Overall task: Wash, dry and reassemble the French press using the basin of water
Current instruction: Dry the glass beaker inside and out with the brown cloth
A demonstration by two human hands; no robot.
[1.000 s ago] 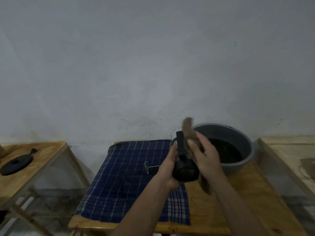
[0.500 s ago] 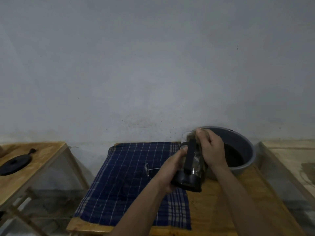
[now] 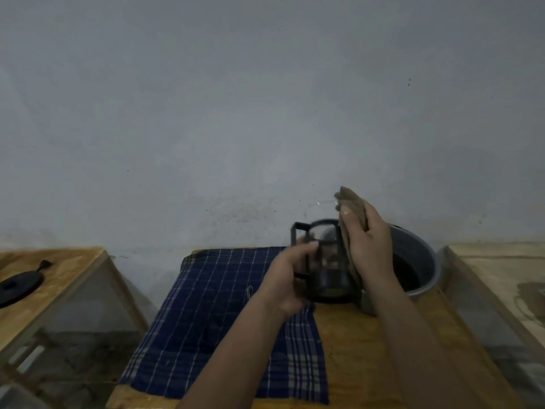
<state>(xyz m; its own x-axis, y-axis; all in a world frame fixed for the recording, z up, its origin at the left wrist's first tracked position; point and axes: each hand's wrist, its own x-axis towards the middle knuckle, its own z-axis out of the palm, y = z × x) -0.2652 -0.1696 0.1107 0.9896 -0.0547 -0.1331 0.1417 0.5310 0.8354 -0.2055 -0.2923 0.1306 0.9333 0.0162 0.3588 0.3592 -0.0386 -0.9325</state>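
One French press carafe (image 3: 326, 262) is held upright above the middle desk (image 3: 368, 343), the left hand (image 3: 287, 278) closed in a grip on its black handle frame while the right hand (image 3: 367, 240) clamps one brown cloth (image 3: 351, 208) against its far rim and side. Just right of that grip sits one grey basin (image 3: 421, 261) of dark water; below and left of it lies one blue checked towel (image 3: 212, 314) carrying one small metal plunger part (image 3: 249, 291). Far left, one black lid (image 3: 19, 286) rests on a second desk (image 3: 59, 270).
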